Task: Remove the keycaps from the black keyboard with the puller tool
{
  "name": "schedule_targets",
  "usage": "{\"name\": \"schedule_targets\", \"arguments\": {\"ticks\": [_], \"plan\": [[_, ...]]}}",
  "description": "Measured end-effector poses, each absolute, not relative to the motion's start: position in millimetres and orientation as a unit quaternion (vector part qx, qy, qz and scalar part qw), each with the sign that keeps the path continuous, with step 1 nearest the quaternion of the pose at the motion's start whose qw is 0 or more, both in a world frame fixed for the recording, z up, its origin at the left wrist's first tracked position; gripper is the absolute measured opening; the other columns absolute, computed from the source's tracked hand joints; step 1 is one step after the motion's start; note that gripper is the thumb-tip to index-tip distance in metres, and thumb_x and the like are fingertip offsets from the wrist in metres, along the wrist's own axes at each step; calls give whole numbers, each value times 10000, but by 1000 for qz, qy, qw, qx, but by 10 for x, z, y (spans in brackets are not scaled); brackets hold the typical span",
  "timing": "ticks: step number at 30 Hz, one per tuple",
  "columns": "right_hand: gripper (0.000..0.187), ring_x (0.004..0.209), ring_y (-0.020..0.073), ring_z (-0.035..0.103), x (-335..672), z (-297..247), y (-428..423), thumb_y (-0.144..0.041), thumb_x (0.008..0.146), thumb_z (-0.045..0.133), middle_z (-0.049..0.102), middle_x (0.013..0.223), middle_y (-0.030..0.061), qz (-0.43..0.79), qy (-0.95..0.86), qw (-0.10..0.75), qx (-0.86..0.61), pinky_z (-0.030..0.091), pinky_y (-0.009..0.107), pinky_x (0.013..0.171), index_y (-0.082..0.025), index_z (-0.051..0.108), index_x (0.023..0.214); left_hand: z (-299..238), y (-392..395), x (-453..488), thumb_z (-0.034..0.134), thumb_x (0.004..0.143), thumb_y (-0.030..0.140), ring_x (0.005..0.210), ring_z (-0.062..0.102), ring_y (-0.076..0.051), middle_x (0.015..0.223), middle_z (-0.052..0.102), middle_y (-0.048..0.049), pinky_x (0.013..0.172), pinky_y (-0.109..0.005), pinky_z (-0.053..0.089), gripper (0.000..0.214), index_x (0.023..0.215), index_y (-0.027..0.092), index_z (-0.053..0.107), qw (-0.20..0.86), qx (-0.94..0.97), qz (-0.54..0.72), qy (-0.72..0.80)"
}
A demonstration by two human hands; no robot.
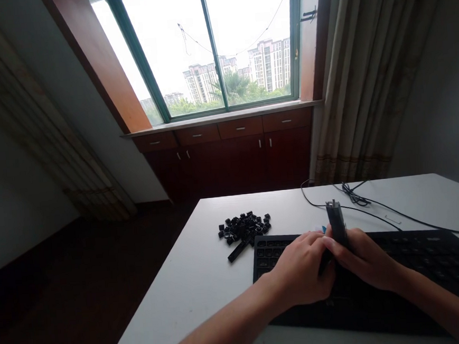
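Lower left of the frame: a bare stretch of white table [176,298], running up toward the window. Left of centre on it, a loose heap of black keycaps [244,229], with one long keycap [238,251] lying slantwise at the heap's lower edge. Just right of the heap, a black keyboard [271,256], its left end too dim to show which keys remain in place. Lower centre, the left hand [301,269] above the keyboard, fingers curled shut against the lower part of a dark grey stick-shaped tool [337,222]; no telling from this angle whether that hand grips it. Right of that, the right hand [365,259], closed around the same upright tool, its top end standing clear above the fingers. Farther right, a thin black cable [400,218] trailing across the table.

Likeliest trouble: the tool slipping onto the keyboard through a loose hold or a sideways twist. Also possible: a knock from the left wrist scattering the nearby keycaps, or the right forearm snagging the cable and dragging the keyboard out of place.
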State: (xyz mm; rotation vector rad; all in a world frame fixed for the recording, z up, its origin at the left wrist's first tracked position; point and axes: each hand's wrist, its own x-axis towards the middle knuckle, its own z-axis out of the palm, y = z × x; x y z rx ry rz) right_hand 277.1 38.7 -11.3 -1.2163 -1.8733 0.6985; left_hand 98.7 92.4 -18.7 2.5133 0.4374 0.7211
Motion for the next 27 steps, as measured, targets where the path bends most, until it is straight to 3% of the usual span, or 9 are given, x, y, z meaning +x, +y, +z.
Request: {"name": "schedule_targets", "arguments": {"ticks": [5,11,21,27], "plan": [[287,593,163,528,2883,-147,396,-356,1022,451,602,671,3,231,-765,332,-500,451,302,602,-199,551,803,-203,940,979,692,792,298,1141,639,-312,1243,648,-125,1022,-421,534,478,1242,189,571,262,917,259,153],[311,653,174,562,2948,-107,403,-357,1028,425,614,722,22,225,-776,320,-494,471,306,660,-187,568,812,-177,938,957,700,786,382,1170,627,-306,1288,633,-128,1055,-404,512,549,1273,166,570,267,916,258,153],[227,534,120,390,3009,-87,418,-234,927,548,482,596,-41,207,-802,305,-470,355,274,529,-193,539,703,-162,915,964,693,811,378,1202,610,-302,1307,621,-128,1070,-418,494,464,1218,185,584,268,913,256,174],[249,542,119,391,2925,-29,379,-224,940,520,479,610,-42,228,-796,308,-467,358,272,547,-205,485,694,-156,923,974,656,824,322,1143,635,-285,1241,648,-120,1025,-391,521,368,1155,171,602,258,916,257,167]]}}
